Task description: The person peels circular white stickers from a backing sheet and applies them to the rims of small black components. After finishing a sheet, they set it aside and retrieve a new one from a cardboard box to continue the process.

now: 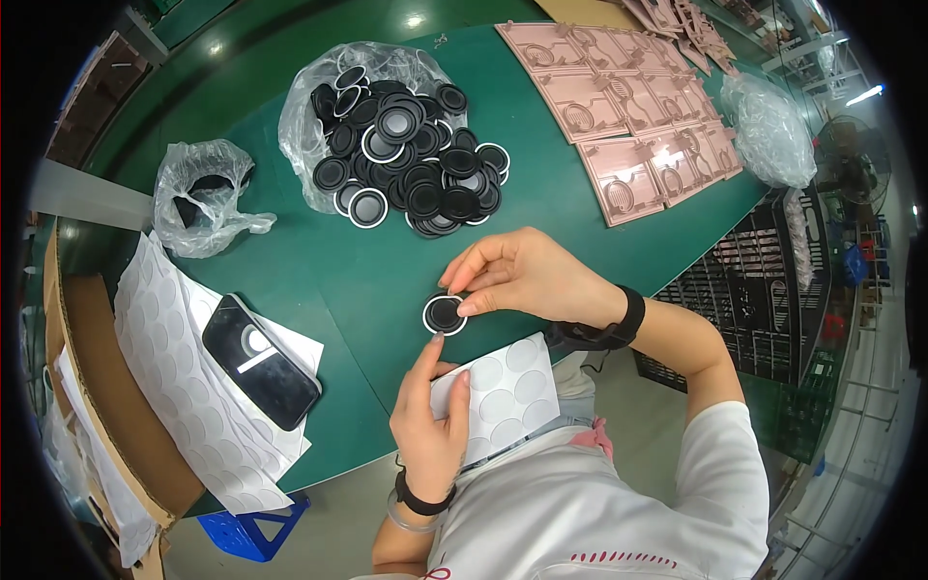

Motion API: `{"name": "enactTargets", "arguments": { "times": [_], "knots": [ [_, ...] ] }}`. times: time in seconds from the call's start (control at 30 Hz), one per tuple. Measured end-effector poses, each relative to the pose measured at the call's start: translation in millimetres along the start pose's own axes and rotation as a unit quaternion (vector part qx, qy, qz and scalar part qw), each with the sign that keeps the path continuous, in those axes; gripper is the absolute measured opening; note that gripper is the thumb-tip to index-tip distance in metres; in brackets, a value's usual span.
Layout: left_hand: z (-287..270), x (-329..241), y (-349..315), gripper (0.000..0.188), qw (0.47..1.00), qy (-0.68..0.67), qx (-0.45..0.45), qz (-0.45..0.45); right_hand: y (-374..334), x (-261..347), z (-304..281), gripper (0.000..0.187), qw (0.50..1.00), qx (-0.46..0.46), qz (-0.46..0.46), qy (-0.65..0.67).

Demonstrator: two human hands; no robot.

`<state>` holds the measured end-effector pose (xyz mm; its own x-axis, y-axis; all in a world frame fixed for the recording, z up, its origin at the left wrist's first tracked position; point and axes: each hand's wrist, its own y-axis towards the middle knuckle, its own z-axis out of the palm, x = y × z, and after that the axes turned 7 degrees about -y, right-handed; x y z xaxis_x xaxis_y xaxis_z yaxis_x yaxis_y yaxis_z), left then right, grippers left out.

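Note:
A round black disc with a white rim (445,314) is just above the green table near its front edge. My right hand (527,275) is closed on it, thumb and fingertips at its upper right edge. My left hand (425,406) grips a sheet of round grey-white stickers (512,391), its thumb lying over the sheet. The left index fingertip touches the disc's lower edge. Farther off, a heap of similar black discs (406,155), some white-rimmed, spills from a clear plastic bag (302,106). Parts of the sheet are hidden behind my left hand.
At the left lie more sticker sheets (174,358) with a black phone (261,362) on them, beside a cardboard box (116,377). A smaller plastic bag (198,217) stands behind. Pink moulded panels (628,179) and another plastic bag (768,130) occupy the far right.

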<state>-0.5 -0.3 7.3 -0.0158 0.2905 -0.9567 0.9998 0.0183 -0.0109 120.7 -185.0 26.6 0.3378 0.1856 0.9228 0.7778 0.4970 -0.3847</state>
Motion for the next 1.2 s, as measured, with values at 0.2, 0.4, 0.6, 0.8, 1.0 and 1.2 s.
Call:
{"name": "enactTargets", "arguments": {
  "times": [0.2, 0.4, 0.6, 0.8, 1.0, 1.2],
  "knots": [
    [1, 1, 0, 0.045, 1.0, -0.012, 0.002, 0.006, 2, -9, -1, 0.027, 0.994, 0.005, -0.06, -0.093],
    [1, 1, 0, 0.046, 1.0, 0.004, 0.002, 0.013, -5, 4, 6, 0.031, 0.956, -0.079, -0.136, -0.249],
    [2, 1, 0, 0.05, 1.0, -0.013, 0.001, 0.011, -7, 7, 14, 0.033, 0.949, -0.057, -0.186, -0.248],
    [1, 3, 3, 0.055, 1.0, -0.007, 0.01, 0.019, -8, 1, 13, 0.036, 0.937, -0.053, -0.222, -0.265],
    [1, 3, 5, 0.061, 0.999, 0.027, 0.022, 0.031, -7, 3, 17, 0.042, 0.931, -0.037, -0.229, -0.281],
    [2, 4, 7, 0.064, 0.999, 0.034, 0.024, 0.029, -1, 1, 8, 0.045, 0.968, -0.008, -0.135, -0.21]
  ]
}}
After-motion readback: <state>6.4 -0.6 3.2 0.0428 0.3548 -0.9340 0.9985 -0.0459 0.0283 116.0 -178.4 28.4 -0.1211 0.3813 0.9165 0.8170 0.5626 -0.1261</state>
